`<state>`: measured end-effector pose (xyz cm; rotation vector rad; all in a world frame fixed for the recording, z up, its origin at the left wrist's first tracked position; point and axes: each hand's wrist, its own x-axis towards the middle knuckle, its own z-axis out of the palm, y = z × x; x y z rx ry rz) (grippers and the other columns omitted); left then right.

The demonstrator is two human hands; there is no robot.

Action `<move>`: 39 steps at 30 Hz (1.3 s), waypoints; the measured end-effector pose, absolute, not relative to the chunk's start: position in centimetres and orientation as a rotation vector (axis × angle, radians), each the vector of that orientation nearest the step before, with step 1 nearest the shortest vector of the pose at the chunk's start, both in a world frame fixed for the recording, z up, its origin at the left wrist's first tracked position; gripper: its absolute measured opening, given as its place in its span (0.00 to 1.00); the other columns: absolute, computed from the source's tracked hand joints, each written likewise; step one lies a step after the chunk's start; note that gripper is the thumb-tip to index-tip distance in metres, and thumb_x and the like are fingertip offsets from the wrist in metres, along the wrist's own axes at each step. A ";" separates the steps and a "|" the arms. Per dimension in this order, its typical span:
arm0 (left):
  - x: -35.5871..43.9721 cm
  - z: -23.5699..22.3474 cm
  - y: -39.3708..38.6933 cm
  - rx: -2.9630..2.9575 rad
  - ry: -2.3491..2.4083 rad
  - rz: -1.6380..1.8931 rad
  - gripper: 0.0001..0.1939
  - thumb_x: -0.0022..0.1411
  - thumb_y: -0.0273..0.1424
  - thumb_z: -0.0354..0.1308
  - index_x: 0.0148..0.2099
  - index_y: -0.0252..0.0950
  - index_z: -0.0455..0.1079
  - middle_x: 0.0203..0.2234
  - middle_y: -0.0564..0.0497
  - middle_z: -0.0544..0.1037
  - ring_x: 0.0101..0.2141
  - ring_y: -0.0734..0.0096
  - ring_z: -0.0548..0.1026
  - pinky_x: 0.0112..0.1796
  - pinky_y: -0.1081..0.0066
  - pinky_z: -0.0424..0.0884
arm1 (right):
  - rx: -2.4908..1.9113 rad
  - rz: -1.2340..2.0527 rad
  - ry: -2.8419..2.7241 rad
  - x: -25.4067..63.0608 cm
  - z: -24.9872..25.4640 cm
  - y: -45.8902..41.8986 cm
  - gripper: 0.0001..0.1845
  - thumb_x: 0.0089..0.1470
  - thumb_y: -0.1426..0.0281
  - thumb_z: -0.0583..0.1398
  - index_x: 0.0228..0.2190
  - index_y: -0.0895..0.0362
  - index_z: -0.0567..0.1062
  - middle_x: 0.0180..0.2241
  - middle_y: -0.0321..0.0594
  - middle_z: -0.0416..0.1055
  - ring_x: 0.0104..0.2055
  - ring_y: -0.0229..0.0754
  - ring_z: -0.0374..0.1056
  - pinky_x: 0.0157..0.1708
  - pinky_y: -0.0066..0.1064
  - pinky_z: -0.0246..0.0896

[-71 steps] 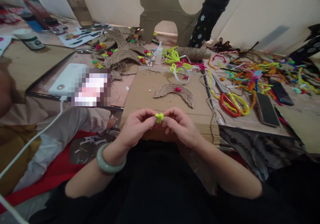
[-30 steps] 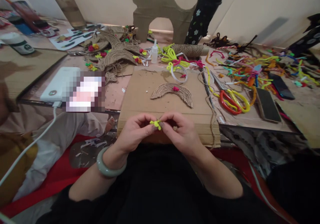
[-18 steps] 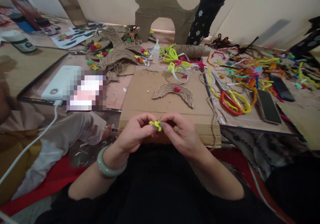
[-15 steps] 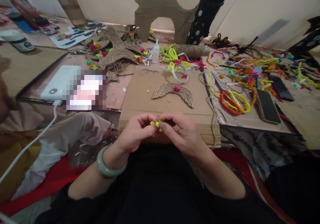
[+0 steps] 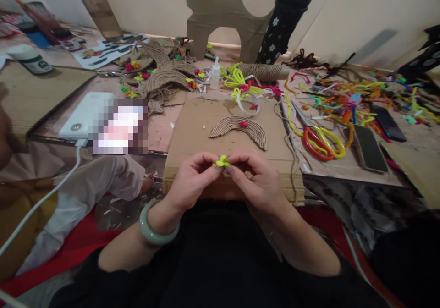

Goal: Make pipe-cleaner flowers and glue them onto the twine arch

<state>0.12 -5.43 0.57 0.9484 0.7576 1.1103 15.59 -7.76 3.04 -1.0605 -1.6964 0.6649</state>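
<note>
Between my fingertips is a small yellow-green cord flower (image 5: 222, 161), its loops sticking up. My left hand (image 5: 194, 176), with a pale green bangle (image 5: 158, 223) at the wrist, pinches its left side. On the other side, my right hand (image 5: 257, 176) pinches it between thumb and forefinger. Both hands are above the front edge of a cardboard sheet (image 5: 192, 120). Just beyond them lies an arched piece of coiled jute (image 5: 223, 128) bearing a pink cord knot (image 5: 244, 124). A roll of white tape (image 5: 248, 111) rests behind the arch.
Orange-and-yellow scissors (image 5: 318, 143) and a phone (image 5: 370, 148) lie to the right, near tangled coloured cords (image 5: 354, 101). A glue bottle (image 5: 215, 74) and jute spool (image 5: 263, 71) stand behind. At left are a white power bank (image 5: 85, 113) and another person's leg (image 5: 92, 189).
Both hands have turned the yellow-green flower, so its loops now point up above the fingertips. The view has shifted slightly; the jute arch stays on the cardboard.
</note>
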 end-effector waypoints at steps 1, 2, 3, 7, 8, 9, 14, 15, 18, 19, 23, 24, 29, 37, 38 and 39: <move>0.1 0.4 -5.5 1.007 0.757 1.106 0.08 0.50 0.32 0.68 0.33 0.37 0.75 0.27 0.54 0.77 0.28 0.78 0.73 0.32 0.78 0.70 | -1.037 0.619 -1.731 15.9 3.2 -7.7 0.04 0.55 0.76 0.58 0.33 0.55 0.71 0.31 0.36 0.71 0.31 0.33 0.67 0.27 0.24 0.64; 0.0 0.4 -5.5 1.079 0.761 1.109 0.09 0.51 0.31 0.67 0.37 0.38 0.75 0.30 0.53 0.78 0.31 0.76 0.74 0.34 0.77 0.70 | -1.020 0.586 -1.767 16.2 3.4 -7.6 0.05 0.55 0.77 0.58 0.32 0.56 0.71 0.31 0.36 0.71 0.31 0.34 0.67 0.27 0.24 0.63; -0.1 0.5 -5.6 1.168 0.774 1.123 0.13 0.52 0.30 0.66 0.42 0.39 0.74 0.33 0.52 0.78 0.33 0.75 0.75 0.36 0.75 0.71 | -1.016 0.575 -1.804 16.5 3.6 -7.6 0.06 0.55 0.78 0.57 0.32 0.56 0.71 0.31 0.36 0.72 0.31 0.34 0.67 0.28 0.24 0.63; -0.6 1.4 -5.6 1.684 0.825 1.201 0.16 0.53 0.24 0.64 0.45 0.39 0.72 0.37 0.50 0.78 0.37 0.71 0.75 0.41 0.71 0.70 | -1.079 0.615 -1.927 17.6 3.9 -7.6 0.06 0.54 0.78 0.57 0.33 0.56 0.71 0.29 0.34 0.72 0.28 0.32 0.66 0.27 0.24 0.63; -0.7 1.6 -5.5 1.795 0.817 1.202 0.12 0.54 0.23 0.62 0.42 0.38 0.73 0.35 0.50 0.78 0.37 0.71 0.75 0.41 0.71 0.70 | -1.098 0.610 -1.938 17.6 3.9 -7.6 0.05 0.54 0.77 0.57 0.33 0.57 0.71 0.28 0.34 0.72 0.27 0.32 0.66 0.27 0.23 0.62; -0.7 1.8 -5.5 1.873 0.808 1.190 0.09 0.55 0.22 0.61 0.39 0.38 0.73 0.34 0.50 0.78 0.37 0.71 0.75 0.41 0.70 0.70 | -1.115 0.593 -1.941 17.7 3.8 -7.7 0.04 0.55 0.77 0.57 0.33 0.57 0.71 0.28 0.34 0.71 0.26 0.32 0.66 0.26 0.23 0.62; -0.4 1.9 -5.5 1.918 0.903 1.034 0.08 0.55 0.22 0.59 0.38 0.37 0.72 0.30 0.52 0.77 0.30 0.74 0.73 0.33 0.74 0.70 | -1.144 0.494 -1.992 17.1 3.8 -8.2 0.02 0.57 0.73 0.58 0.35 0.57 0.71 0.30 0.35 0.74 0.30 0.33 0.69 0.30 0.24 0.63; -0.3 1.8 -5.6 1.901 0.907 0.999 0.09 0.54 0.23 0.60 0.39 0.37 0.72 0.29 0.52 0.77 0.29 0.75 0.73 0.32 0.75 0.69 | -1.138 0.485 -2.000 17.2 3.8 -8.3 0.03 0.57 0.72 0.58 0.36 0.57 0.71 0.31 0.35 0.74 0.30 0.33 0.69 0.31 0.24 0.64; -0.6 1.4 -5.8 1.764 0.913 0.990 0.14 0.55 0.24 0.60 0.45 0.39 0.73 0.32 0.52 0.76 0.30 0.76 0.73 0.33 0.76 0.70 | -1.224 0.397 -1.955 19.2 3.9 -8.1 0.06 0.57 0.67 0.59 0.38 0.55 0.71 0.33 0.36 0.74 0.30 0.33 0.70 0.31 0.24 0.66; -0.8 1.3 -5.8 1.689 0.918 1.001 0.16 0.56 0.24 0.60 0.47 0.41 0.74 0.33 0.52 0.76 0.30 0.76 0.73 0.34 0.76 0.70 | -1.311 0.325 -1.917 20.7 3.9 -7.8 0.07 0.57 0.66 0.59 0.38 0.55 0.71 0.34 0.37 0.75 0.29 0.34 0.70 0.31 0.25 0.66; -1.2 1.5 -5.5 1.303 0.844 0.991 0.10 0.56 0.25 0.62 0.41 0.42 0.77 0.29 0.53 0.77 0.27 0.78 0.76 0.32 0.78 0.71 | -1.898 -0.148 -1.697 29.8 2.8 -5.8 0.10 0.56 0.65 0.57 0.36 0.57 0.74 0.35 0.44 0.75 0.35 0.44 0.71 0.35 0.34 0.65; -1.1 1.7 -5.4 1.183 0.817 0.983 0.07 0.55 0.26 0.63 0.38 0.41 0.78 0.27 0.54 0.77 0.26 0.78 0.76 0.31 0.79 0.72 | -2.068 -0.212 -1.691 32.2 2.4 -5.3 0.11 0.55 0.66 0.56 0.38 0.58 0.74 0.38 0.47 0.75 0.39 0.47 0.71 0.39 0.36 0.64; 0.1 2.5 -5.0 0.755 0.758 0.958 0.10 0.44 0.30 0.72 0.31 0.37 0.76 0.22 0.54 0.78 0.22 0.78 0.76 0.26 0.81 0.72 | -2.608 0.025 -1.613 39.6 0.5 -3.1 0.21 0.51 0.60 0.59 0.44 0.59 0.74 0.40 0.51 0.74 0.40 0.53 0.69 0.35 0.37 0.60; 0.1 2.4 -4.8 0.607 0.760 0.935 0.13 0.41 0.30 0.73 0.32 0.35 0.77 0.25 0.53 0.80 0.24 0.78 0.78 0.27 0.83 0.73 | -2.555 0.118 -1.424 41.0 1.8 -3.4 0.25 0.40 0.65 0.66 0.43 0.56 0.72 0.31 0.41 0.69 0.26 0.40 0.60 0.27 0.32 0.50; 0.0 2.3 -4.8 0.604 0.759 0.935 0.12 0.42 0.30 0.72 0.32 0.35 0.77 0.26 0.52 0.80 0.25 0.78 0.78 0.27 0.83 0.73 | -2.528 0.090 -1.388 41.2 2.1 -3.8 0.24 0.39 0.66 0.66 0.42 0.56 0.72 0.30 0.40 0.68 0.26 0.40 0.59 0.27 0.33 0.50; 0.0 2.3 -4.8 0.602 0.755 0.936 0.12 0.42 0.30 0.72 0.32 0.35 0.77 0.26 0.52 0.80 0.25 0.77 0.78 0.27 0.83 0.73 | -2.494 0.079 -1.348 41.4 2.4 -4.3 0.24 0.39 0.67 0.66 0.41 0.55 0.72 0.29 0.38 0.66 0.26 0.39 0.58 0.26 0.33 0.50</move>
